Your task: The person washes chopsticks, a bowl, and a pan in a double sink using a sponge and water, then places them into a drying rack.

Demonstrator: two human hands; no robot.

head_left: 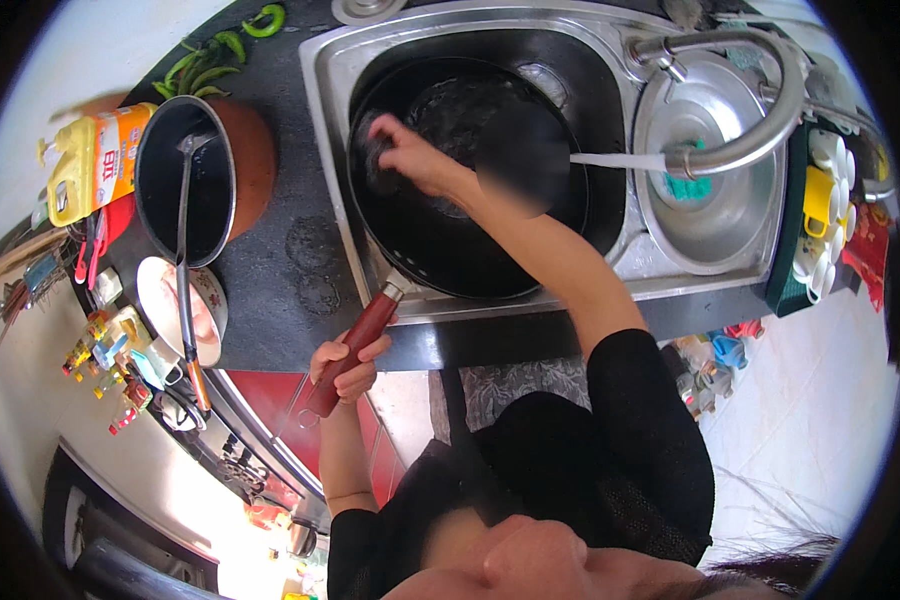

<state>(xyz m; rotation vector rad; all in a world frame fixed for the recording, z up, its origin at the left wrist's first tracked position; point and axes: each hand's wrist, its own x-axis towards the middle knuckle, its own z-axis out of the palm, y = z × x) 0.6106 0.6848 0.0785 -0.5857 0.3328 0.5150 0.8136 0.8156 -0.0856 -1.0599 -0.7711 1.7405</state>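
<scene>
A large black wok lies inside the left basin of the steel sink, its reddish-brown handle reaching over the front edge. My left hand is wrapped round that handle. My right hand is inside the wok at its left wall, fingers curled on a dark scrubber whose exact kind is hard to make out. Water runs from the curved faucet toward the wok, past a blurred dark round patch. Some water shows in the wok's bottom.
Left of the sink stand a brown pot with a long-handled ladle across it, a bowl of pale food, green peppers and a yellow jug. The small right basin holds something green; cups stand beyond.
</scene>
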